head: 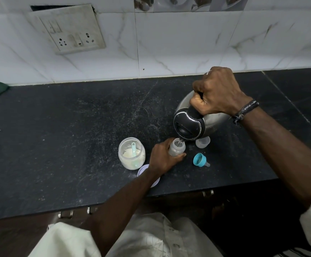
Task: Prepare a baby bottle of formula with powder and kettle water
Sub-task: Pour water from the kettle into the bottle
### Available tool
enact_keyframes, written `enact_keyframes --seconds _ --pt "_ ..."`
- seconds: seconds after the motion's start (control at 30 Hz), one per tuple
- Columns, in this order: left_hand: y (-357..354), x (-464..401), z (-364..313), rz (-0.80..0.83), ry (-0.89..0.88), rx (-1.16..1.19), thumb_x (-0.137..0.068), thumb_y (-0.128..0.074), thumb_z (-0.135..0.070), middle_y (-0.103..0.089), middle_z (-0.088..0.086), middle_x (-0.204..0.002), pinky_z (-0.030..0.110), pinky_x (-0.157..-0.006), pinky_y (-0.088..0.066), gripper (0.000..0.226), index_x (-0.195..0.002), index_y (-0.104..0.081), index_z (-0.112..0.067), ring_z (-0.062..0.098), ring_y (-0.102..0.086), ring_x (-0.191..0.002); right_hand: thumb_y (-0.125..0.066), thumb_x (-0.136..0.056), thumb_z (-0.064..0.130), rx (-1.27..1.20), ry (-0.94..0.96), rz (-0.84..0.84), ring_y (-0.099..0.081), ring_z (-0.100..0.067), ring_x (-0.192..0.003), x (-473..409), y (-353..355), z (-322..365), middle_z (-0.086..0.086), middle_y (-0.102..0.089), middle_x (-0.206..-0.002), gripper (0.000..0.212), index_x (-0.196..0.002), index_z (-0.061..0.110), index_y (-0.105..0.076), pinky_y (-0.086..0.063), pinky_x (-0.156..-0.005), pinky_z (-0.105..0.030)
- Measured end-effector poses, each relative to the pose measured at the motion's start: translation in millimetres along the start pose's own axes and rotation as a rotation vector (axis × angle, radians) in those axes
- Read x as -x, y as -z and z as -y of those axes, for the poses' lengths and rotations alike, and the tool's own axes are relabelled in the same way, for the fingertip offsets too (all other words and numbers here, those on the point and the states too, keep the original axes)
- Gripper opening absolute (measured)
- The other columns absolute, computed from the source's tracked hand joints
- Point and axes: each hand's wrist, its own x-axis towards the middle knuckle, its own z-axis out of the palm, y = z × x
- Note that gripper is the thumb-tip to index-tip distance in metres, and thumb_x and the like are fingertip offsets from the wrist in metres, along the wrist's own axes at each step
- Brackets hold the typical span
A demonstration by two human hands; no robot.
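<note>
My right hand [218,91] is wrapped tight round the kettle [193,119] handle, tipping it so water runs into the baby bottle [177,148]. My left hand [163,158] grips that bottle upright on the black counter [67,136], powder jar [131,153] just beside it.

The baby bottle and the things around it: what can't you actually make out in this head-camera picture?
- Baby bottle: water level unclear; the left hand wraps its side and the kettle spout overhangs its mouth.
- Kettle handle: covered by the right hand.
- Jar lid: mostly under the left forearm.
- Clear cap: partly behind the kettle.
- Scoop in the powder jar: bowl buried in powder.
</note>
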Motion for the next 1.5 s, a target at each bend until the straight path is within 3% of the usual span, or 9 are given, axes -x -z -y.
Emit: enact_keyframes --seconds 0.3,0.5,1.5 --pt "0.0 -0.4 0.9 0.000 -0.002 -0.012 -0.069 -0.086 -0.044 -0.073 -0.007 -0.112 0.036 -0.087 -0.058 0.060 -0.121 -0.066 -0.020 0.005 -0.068 -0.101 -0.046 -0.064 0.028 0.019 0.024 0.016 -0.034 -0.024 -0.036 2.5 1.6 1.2 -0.004 -0.034 -0.038 0.023 -0.048 0.012 -0.044 -0.027 -0.053 -0.025" --pt "-0.5 -0.5 1.6 0.003 0.007 -0.013 -0.069 -0.086 -0.044 -0.073 -0.007 -0.113 0.037 -0.088 -0.058 0.061 -0.121 -0.065 -0.021 0.006 -0.068 -0.101 -0.046 -0.065 0.029 0.043 0.044 -0.003 -0.031 -0.022 -0.037 1.9 3.0 2.0 -0.003 -0.033 -0.039 0.023 -0.048 0.013 -0.044 -0.018 -0.058 -0.026" --pt "-2.4 -0.3 2.7 -0.001 0.031 -0.017 -0.069 -0.087 -0.042 -0.073 -0.005 -0.116 0.037 -0.090 -0.057 0.063 -0.124 -0.065 -0.020 0.007 -0.068 -0.104 -0.046 -0.065 0.027 0.051 0.090 -0.038 -0.027 -0.021 -0.037 0.6 1.3 0.7 -0.001 -0.026 -0.039 0.022 -0.048 0.014 -0.040 -0.022 -0.056 -0.027"
